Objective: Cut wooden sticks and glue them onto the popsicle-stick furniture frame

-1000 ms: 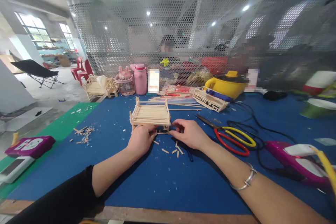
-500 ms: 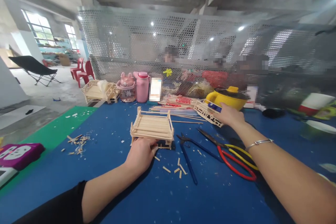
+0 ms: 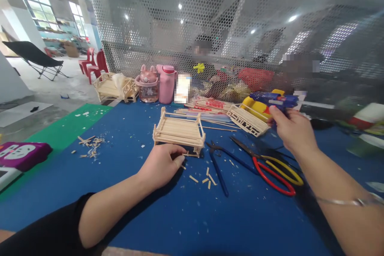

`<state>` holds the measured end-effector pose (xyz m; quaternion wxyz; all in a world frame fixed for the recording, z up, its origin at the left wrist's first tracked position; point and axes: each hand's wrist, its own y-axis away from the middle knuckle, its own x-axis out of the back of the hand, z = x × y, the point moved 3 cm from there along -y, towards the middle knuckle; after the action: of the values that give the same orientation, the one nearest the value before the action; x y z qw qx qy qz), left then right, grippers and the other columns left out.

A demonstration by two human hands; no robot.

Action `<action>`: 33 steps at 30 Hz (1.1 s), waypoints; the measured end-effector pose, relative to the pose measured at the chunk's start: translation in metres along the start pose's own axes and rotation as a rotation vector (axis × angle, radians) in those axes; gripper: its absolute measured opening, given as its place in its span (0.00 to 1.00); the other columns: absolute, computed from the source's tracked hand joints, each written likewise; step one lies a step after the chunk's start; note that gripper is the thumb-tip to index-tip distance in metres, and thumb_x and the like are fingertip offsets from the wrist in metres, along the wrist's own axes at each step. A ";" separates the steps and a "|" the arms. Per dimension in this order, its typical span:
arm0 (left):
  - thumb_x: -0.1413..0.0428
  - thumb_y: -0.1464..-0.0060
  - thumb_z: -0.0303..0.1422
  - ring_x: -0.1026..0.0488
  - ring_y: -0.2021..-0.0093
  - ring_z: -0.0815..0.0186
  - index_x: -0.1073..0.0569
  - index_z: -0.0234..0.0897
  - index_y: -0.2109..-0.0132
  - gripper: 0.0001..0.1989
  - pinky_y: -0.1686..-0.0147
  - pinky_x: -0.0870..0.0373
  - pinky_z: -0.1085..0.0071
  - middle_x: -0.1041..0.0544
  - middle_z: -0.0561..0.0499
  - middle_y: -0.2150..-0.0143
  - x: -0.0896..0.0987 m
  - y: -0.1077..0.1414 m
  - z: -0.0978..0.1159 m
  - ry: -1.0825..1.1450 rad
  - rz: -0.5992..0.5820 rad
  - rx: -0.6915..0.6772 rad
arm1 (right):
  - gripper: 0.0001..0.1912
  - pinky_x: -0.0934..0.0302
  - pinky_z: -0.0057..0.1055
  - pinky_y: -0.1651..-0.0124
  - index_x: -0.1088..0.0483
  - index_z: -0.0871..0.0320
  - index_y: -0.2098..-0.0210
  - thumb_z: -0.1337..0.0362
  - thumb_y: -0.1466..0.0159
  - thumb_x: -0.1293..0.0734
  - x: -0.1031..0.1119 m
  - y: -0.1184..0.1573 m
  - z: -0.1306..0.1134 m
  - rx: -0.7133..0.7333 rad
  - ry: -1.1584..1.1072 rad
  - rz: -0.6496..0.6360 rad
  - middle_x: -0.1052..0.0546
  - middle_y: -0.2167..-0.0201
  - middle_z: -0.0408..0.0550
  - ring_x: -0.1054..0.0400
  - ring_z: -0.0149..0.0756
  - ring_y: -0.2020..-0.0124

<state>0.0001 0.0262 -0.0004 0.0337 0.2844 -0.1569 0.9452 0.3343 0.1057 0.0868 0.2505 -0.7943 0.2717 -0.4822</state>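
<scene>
A small bed-like model of wooden sticks (image 3: pixel 179 129) stands on the blue table, with a flat slatted deck and corner posts. My left hand (image 3: pixel 162 164) is at its lower front edge, thumb and forefinger brought together; what they pinch is too hidden to name. My right hand (image 3: pixel 295 130) grips a blue hot glue gun (image 3: pixel 274 99), raised above the table at the right. Behind and left of that hand lies a second slatted stick piece (image 3: pixel 248 120), leaning near a yellow pot (image 3: pixel 253 106).
Blue-handled nippers (image 3: pixel 218 164) and red-and-yellow scissors (image 3: pixel 264 164) lie between my hands. Stick offcuts (image 3: pixel 207 178) are scattered in front. Long sticks (image 3: pixel 207 106), a pink bottle (image 3: pixel 166 84), a pink jar (image 3: pixel 147 88) and another stick model (image 3: pixel 112 88) line the back, before a perforated screen (image 3: pixel 144 24).
My right hand has lifted the glue gun up and to the right, away from the yellow pot. My left hand stays at the model, its thumb now nearer the forefinger. The view has tilted down.
</scene>
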 end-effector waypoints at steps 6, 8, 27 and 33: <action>0.42 0.53 0.34 0.27 0.71 0.69 0.22 0.37 0.64 0.08 0.66 0.29 0.73 0.21 0.51 0.68 0.053 0.005 0.006 0.156 0.491 -0.124 | 0.18 0.34 0.36 0.60 0.25 0.53 0.69 0.47 0.45 0.36 0.023 0.083 -0.076 0.209 -0.149 -0.500 0.21 0.70 0.46 0.27 0.43 0.67; 0.41 0.53 0.35 0.26 0.69 0.69 0.23 0.37 0.63 0.09 0.64 0.30 0.73 0.21 0.51 0.67 0.064 0.001 -0.002 0.189 0.580 -0.121 | 0.17 0.33 0.36 0.58 0.25 0.51 0.64 0.48 0.42 0.37 0.020 0.105 -0.095 0.320 -0.168 -0.565 0.21 0.62 0.45 0.27 0.44 0.62; 0.38 0.58 0.37 0.29 0.72 0.71 0.26 0.34 0.65 0.13 0.67 0.31 0.72 0.25 0.53 0.71 0.047 -0.008 -0.034 0.675 0.484 0.199 | 0.14 0.34 0.34 0.56 0.26 0.54 0.59 0.56 0.37 0.40 -0.023 0.137 -0.113 0.387 -0.085 -0.562 0.21 0.60 0.49 0.27 0.43 0.58; 0.38 0.57 0.37 0.29 0.71 0.70 0.26 0.35 0.65 0.13 0.67 0.31 0.72 0.24 0.53 0.71 0.048 -0.007 -0.031 0.612 0.488 0.201 | 0.15 0.34 0.34 0.56 0.27 0.56 0.59 0.56 0.37 0.41 -0.027 0.139 -0.110 0.372 -0.042 -0.595 0.22 0.57 0.51 0.27 0.43 0.57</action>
<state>-0.0555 0.0413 0.0033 -0.1747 -0.0540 -0.1094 0.9770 0.1982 0.0078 0.0227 0.2452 -0.7892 -0.0694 -0.5588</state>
